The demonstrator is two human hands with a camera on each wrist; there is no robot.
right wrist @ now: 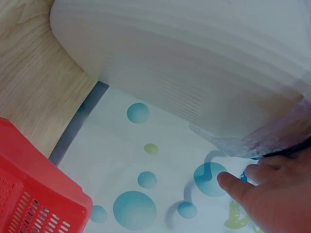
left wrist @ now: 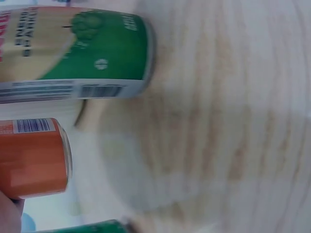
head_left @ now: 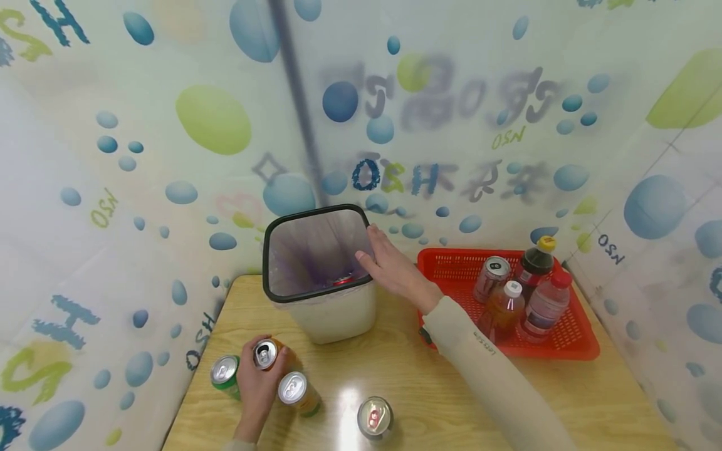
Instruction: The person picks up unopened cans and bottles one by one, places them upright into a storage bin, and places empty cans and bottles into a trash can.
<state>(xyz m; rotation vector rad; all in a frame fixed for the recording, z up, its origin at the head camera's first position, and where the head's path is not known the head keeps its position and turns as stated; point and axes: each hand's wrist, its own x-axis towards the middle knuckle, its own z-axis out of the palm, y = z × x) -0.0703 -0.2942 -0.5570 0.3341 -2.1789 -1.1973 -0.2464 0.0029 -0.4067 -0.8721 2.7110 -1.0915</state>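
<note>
Left hand (head_left: 258, 379) grips orange can (head_left: 290, 358) near green can (head_left: 225, 372) and cream can (head_left: 297, 392) on counter (head_left: 434, 382); right hand (head_left: 395, 265), fingers straight, thumb spread, at rim of bin (head_left: 335, 316).

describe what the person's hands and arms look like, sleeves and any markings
The left hand and right hand wear no gloves. The right sleeve is long and off-white, with small dark lettering along it; only a pale edge of the left sleeve shows.
</note>
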